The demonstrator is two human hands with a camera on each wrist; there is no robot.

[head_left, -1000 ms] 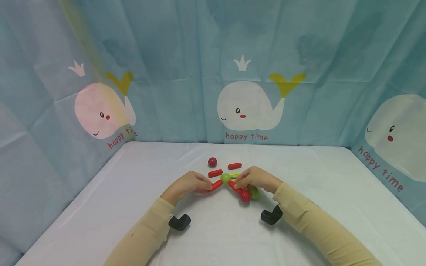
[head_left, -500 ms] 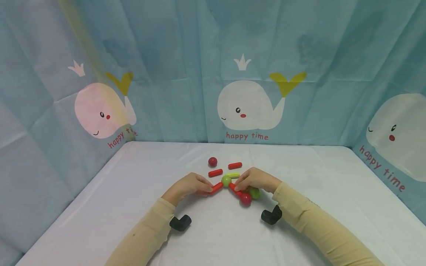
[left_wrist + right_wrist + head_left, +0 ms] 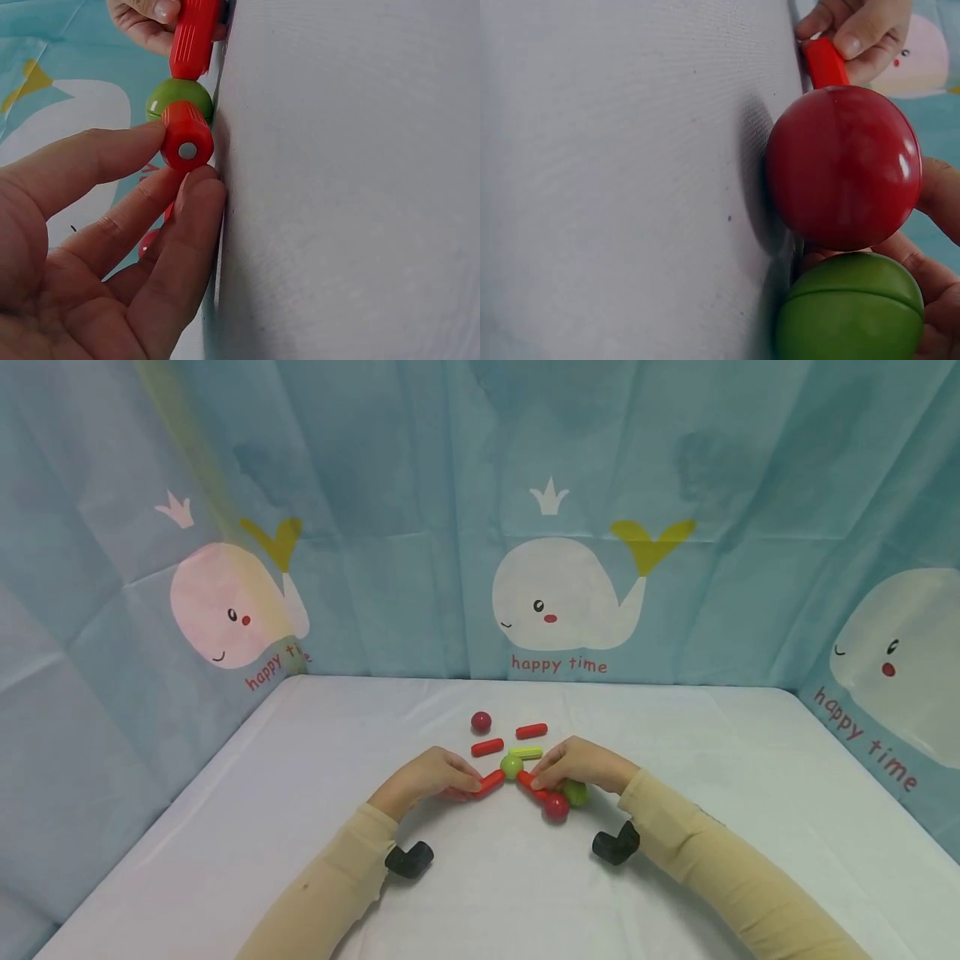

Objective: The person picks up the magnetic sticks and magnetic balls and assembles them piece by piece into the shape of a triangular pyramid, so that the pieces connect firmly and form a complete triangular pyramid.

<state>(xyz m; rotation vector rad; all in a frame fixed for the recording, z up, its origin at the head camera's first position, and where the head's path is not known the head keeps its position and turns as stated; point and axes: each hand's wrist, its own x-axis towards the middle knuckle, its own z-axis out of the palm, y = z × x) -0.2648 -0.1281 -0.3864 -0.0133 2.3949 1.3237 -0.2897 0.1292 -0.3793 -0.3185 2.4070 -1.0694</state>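
Note:
My left hand (image 3: 471, 785) pinches a red rod (image 3: 489, 782) between thumb and fingers; its far end meets a green ball (image 3: 512, 767). In the left wrist view this red rod (image 3: 186, 142) touches the green ball (image 3: 178, 99), with a second red rod (image 3: 193, 34) beyond. My right hand (image 3: 536, 777) pinches that second red rod (image 3: 534, 785), which ends in a red ball (image 3: 556, 807). Another green ball (image 3: 576, 792) lies under my right palm. The right wrist view shows the red ball (image 3: 844, 166) beside this green ball (image 3: 851, 311).
Loose on the white table (image 3: 300, 793), beyond the hands, lie a dark red ball (image 3: 481, 722), two red rods (image 3: 487, 747) (image 3: 531, 731) and a yellow-green rod (image 3: 526, 752). Blue whale-print cloth (image 3: 555, 602) walls the table at back and sides.
The green ball and the two joined red rods have shifted slightly nearer to me. Both hands keep the same pinch.

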